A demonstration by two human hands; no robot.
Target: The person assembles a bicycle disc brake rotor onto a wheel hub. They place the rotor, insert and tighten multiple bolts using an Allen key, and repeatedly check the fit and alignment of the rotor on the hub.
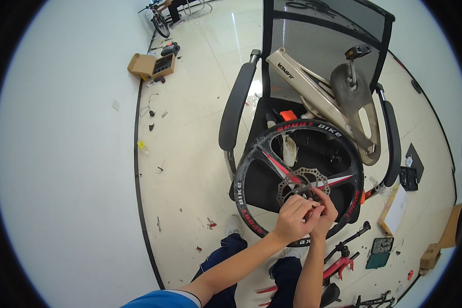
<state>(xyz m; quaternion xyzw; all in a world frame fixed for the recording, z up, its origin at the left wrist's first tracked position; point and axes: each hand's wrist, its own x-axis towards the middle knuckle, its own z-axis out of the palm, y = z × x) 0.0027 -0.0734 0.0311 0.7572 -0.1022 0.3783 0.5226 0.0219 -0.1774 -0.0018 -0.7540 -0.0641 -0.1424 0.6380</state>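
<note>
A black three-spoke bicycle wheel (239, 179) with red and white markings lies across the seat of an office chair (234, 102). On its hub sits a perforated brake disc (321, 179). My left hand (294, 219) and my right hand (325, 211) meet over the near side of that disc, close to the hub. Both have their fingers drawn together, the fingertips almost touching. Something small and dark shows between them, too small to name. The left hand's fingers are curled; the right forefinger reaches toward the hub. My hands cover part of the hub.
A beige bicycle frame part (313, 97) with a crank and pedal (358, 52) leans on the chair back. An orange item (288, 115) lies behind the wheel. Right of my legs are a red bicycle (339, 268) and a green tool case (379, 256). An open cardboard box (141, 65) stands by the left wall.
</note>
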